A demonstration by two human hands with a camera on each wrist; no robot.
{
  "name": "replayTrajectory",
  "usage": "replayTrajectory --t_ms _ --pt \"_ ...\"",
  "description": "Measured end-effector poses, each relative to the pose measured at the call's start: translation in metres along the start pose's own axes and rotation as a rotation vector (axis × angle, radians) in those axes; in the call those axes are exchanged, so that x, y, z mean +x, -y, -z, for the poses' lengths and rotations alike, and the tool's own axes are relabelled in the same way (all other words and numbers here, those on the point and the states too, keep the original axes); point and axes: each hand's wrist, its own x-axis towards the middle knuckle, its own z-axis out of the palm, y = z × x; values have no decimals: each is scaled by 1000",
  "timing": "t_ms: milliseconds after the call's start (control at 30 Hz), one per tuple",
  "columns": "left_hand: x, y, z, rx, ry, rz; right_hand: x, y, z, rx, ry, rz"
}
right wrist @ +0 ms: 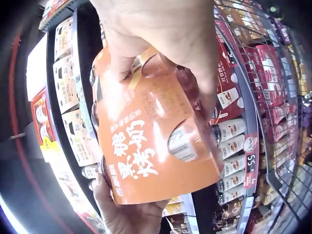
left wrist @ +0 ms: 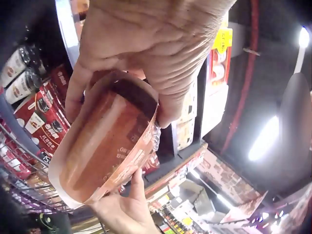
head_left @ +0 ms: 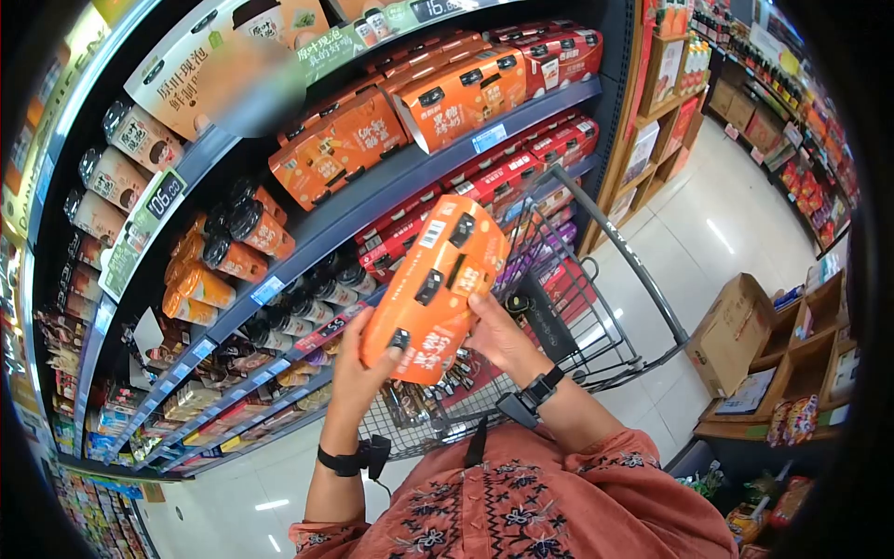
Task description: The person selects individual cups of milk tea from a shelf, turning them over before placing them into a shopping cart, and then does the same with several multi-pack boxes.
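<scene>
Both hands hold an orange cardboard multipack of cup drinks (head_left: 424, 312) in front of the chest, tilted, above the shopping cart (head_left: 605, 326). The left hand (head_left: 358, 373) grips its lower left end, thumb on the printed face. At the right side, the right hand (head_left: 503, 335) has its thumb on the face and its other fingers behind the pack. A brown cup shows through the open end of the pack in the left wrist view. White lettering and a cut-out with a barcode show on the pack (right wrist: 146, 126) in the right wrist view.
Matching orange packs (head_left: 340, 149) and red packs (head_left: 563, 61) line the shelf (head_left: 372, 177) ahead. Loose orange cups (head_left: 261, 228) stand to their left. A cardboard box (head_left: 736, 331) and wooden display crates (head_left: 805, 363) stand at the right, beyond the tiled floor (head_left: 694, 210).
</scene>
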Motion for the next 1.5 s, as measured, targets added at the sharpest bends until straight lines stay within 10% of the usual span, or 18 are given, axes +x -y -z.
replayTrajectory --t_ms 1500 --pt "-18 -5 -3 -764 -242 66 -48 -5 -46 -189 182 33"
